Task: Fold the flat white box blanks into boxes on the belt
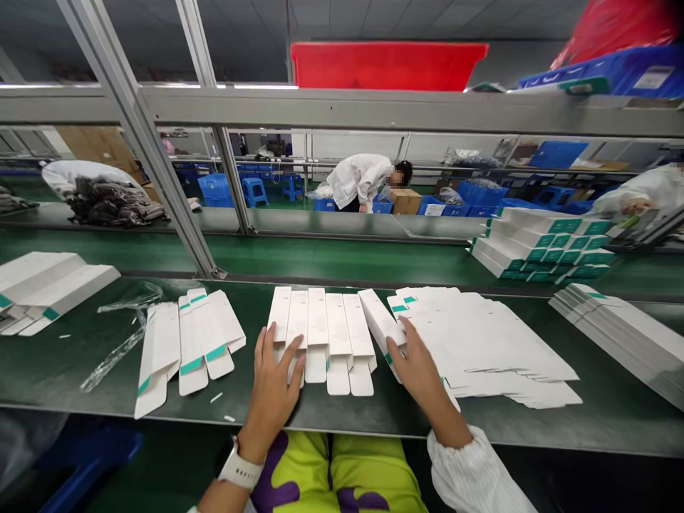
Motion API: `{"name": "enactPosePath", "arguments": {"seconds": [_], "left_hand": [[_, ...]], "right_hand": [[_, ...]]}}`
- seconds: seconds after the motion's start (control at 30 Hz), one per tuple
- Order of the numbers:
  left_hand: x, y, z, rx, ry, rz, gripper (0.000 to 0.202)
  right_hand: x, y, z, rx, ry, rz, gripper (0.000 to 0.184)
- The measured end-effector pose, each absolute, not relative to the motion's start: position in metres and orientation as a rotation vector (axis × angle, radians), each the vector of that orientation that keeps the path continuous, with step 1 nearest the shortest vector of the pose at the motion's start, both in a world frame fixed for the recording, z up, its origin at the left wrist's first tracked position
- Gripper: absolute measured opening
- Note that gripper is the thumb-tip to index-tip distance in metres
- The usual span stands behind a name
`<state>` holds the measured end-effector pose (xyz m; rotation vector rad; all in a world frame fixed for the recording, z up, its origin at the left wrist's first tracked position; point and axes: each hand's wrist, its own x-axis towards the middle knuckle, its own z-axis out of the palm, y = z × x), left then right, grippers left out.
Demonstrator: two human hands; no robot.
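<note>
Left hand point(275, 388): open, fingers spread, palm down, fingertips on the near ends of the first two of five flat white cartons point(334, 335) laid side by side on the green table point(342, 413). Not clenched.

Right hand point(420, 353): fingers extended, on a tilted carton point(380, 324) at the right end of the row, and touching the near edge of a loose pile of flat cartons point(481, 342). Can't tell if it's actually gripping (fingers partly over the carton edge).

Row's far ends sit near the table's back rail point(342, 283); near ends stop short of the front edge, with a strip of bare green between. Just left of the row: a fanned group of cartons with teal tabs point(206, 335) and one more beside it point(157, 356), nearly touching the row. Further left, clear plastic film point(122, 335) lies on the table, then a stack of cartons point(48, 288) at the edge of view. Right of the pile, bare table, then another stack point(614, 342).

White watch point(240, 467) on left wrist. White striped sleeve point(470, 470) on right arm.

Behind the rail: a co-worker in a white coat point(363, 182) bent over among blue crates point(481, 192).
</note>
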<state>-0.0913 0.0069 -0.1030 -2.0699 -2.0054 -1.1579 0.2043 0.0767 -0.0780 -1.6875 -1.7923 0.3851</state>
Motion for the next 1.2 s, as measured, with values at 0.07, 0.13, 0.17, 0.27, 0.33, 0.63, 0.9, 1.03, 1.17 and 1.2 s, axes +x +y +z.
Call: {"name": "enactPosePath", "arguments": {"seconds": [0.07, 0.13, 0.17, 0.27, 0.33, 0.63, 0.9, 1.03, 1.17, 1.2], "left_hand": [[-0.091, 0.007, -0.104, -2.06, -2.008, -1.163, 0.041], [-0.092, 0.008, -0.106, -2.047, -2.008, -1.17, 0.041], [-0.093, 0.008, -0.107, -2.043, -2.005, -1.174, 0.041], [-0.095, 0.008, -0.108, -2.044, -1.988, -1.187, 0.04], [-0.096, 0.008, -0.108, -2.053, -1.974, -1.195, 0.04], [-0.087, 0.003, -0.098, -1.983, -1.922, -1.278, 0.036], [-0.074, -0.037, -0.057, -2.022, -2.042, -1.487, 0.031], [-0.048, -0.055, -0.037, -2.275, -2.404, -1.984, 0.078], [-0.03, -0.062, -0.028, -2.719, -2.357, -2.253, 0.154], [-0.031, -0.064, -0.027, -2.745, -2.47, -2.182, 0.156]], "right_hand": [[0.205, 0.074, -0.079, -1.708, -1.844, 0.422, 0.075], [0.208, 0.073, -0.076, -1.721, -1.895, 0.407, 0.068], [0.212, 0.073, -0.074, -1.748, -1.9, 0.367, 0.063], [0.232, 0.078, -0.066, -1.961, -1.81, 0.17, 0.061], [0.247, 0.083, -0.062, -2.142, -1.734, 0.058, 0.07], [0.281, 0.104, -0.044, -2.462, -1.745, 0.025, 0.065], [0.303, 0.096, 0.017, -2.298, -1.641, 0.233, 0.037], [0.236, 0.024, 0.033, -1.731, -1.579, 0.475, 0.051], [0.153, -0.038, 0.044, -1.094, -1.662, 1.202, 0.04], [0.144, -0.046, 0.048, -1.041, -1.611, 1.395, 0.047]]}}
